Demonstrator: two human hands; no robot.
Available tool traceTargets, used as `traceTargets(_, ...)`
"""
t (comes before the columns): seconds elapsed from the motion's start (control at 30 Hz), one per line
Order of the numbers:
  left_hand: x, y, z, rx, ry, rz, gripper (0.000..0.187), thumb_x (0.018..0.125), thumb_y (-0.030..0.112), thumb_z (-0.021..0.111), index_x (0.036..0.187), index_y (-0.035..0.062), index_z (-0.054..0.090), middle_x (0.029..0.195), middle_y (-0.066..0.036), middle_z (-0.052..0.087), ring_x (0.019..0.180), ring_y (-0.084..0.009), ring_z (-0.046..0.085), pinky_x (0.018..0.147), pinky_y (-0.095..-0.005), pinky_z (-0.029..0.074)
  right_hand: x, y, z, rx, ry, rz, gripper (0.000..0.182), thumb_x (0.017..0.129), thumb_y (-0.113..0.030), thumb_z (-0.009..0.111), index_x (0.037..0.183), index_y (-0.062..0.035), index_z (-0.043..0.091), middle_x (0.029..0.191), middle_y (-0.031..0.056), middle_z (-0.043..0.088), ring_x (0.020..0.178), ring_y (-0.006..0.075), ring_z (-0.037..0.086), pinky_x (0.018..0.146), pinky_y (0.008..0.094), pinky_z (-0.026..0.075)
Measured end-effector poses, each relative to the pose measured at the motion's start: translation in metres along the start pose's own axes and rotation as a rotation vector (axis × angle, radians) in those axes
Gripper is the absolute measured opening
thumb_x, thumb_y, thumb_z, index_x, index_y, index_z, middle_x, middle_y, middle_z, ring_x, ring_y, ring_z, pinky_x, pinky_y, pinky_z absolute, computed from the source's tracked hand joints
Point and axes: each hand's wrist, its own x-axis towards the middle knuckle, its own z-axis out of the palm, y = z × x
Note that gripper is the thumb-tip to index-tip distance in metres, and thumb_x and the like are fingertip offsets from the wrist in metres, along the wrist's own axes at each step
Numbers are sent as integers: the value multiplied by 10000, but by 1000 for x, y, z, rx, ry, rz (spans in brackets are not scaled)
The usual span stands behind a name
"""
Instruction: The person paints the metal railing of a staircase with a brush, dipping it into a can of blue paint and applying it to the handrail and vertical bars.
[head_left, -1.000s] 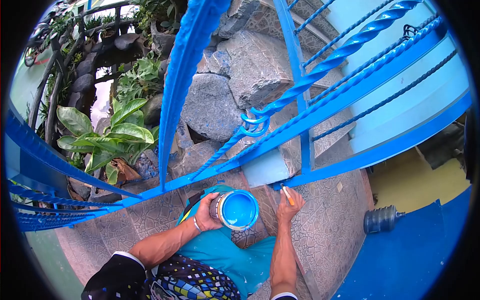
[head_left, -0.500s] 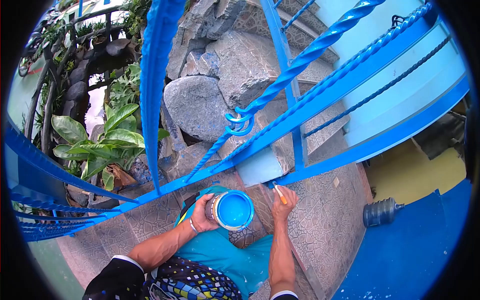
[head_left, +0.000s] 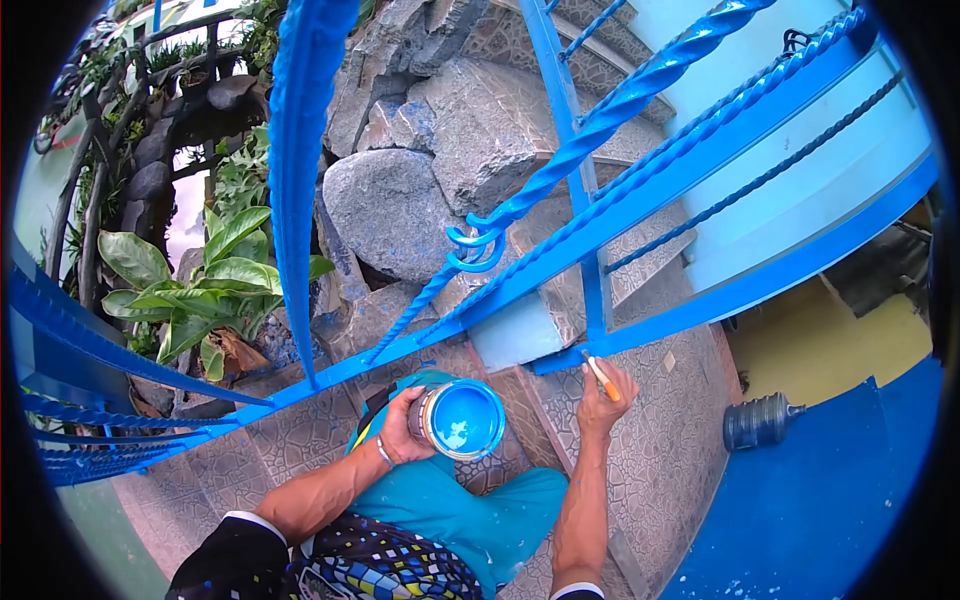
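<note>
- L hand (head_left: 398, 432) closed round the can (head_left: 458, 420), held over the lap w/ open mouth tipped toward the cam; blue paint inside, near the rim.
- R hand (head_left: 603, 398) pinches the brush (head_left: 601, 376), orange handle up, tip at the lower rail (head_left: 700, 310) by the post (head_left: 592, 290).
- Risk: can is tilted, so paint may slop over the lip onto the teal shorts (head_left: 455, 510) or the tiles (head_left: 660, 460) if the wrist rolls more.
- Risk: brush tip sits right at the rail/tile joint, so a stray stroke likely smears the tiles; blue specks show there already.
- Risk: rails look wet and glossy; the R forearm passes close under them, prob. picks up paint if raised.
- Around: twisted bars (head_left: 620, 100) and a scroll (head_left: 478, 245) cross the view, limiting reach to the rocks (head_left: 395, 210) behind.
- Leafy plant (head_left: 215, 290) left, beyond the railing.
- Water jug (head_left: 762, 422) lies on its side to the right, well apart from the hands.
- Blue wall (head_left: 830, 500) lower right, w/ pale specks.
</note>
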Motion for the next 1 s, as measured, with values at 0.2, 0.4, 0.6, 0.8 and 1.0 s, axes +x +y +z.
traceTargets(0.2,-2,-1,5,1,-3,-2,614,960,510,613,1402,90,691,1411,-145,712,1296,-353,668,1174,-563,465,18,5,-22,-32,60,-6,220,854,-90,867,1062,-66,801,1021,69,788,953,272,711,944,433,462)
traceTargets(0.4,0,0,2,24,10,-1,620,957,519,613,1410,102,690,1421,-138,708,1299,-354,666,1169,-566,466,34,-5,-45,-61,224,-159,227,875,-42,834,1096,-80,797,1071,95,762,1001,294,688,963,443,464)
traceTargets(0.6,1,-3,2,20,30,14,589,955,512,617,1365,102,719,1373,-135,734,1265,-346,684,1155,-566,479,19,-6,-38,-259,294,-411,236,908,-133,786,1129,-206,825,1220,48,676,1133,291,595,984,454,420)
traceTargets(0.8,-1,-1,8,41,16,26,585,950,509,630,1351,94,723,1361,-135,739,1252,-342,690,1145,-557,488,-41,21,15,-305,-56,-383,283,871,-192,765,1122,-306,826,1158,13,665,1092,269,597,942,446,383)
traceTargets(1.0,1,-3,2,36,28,21,587,953,508,633,1357,90,716,1355,-138,740,1244,-344,692,1128,-556,500,-26,-1,-2,-28,-178,-191,253,873,-93,798,1119,-155,812,1053,62,699,988,286,643,880,444,433)
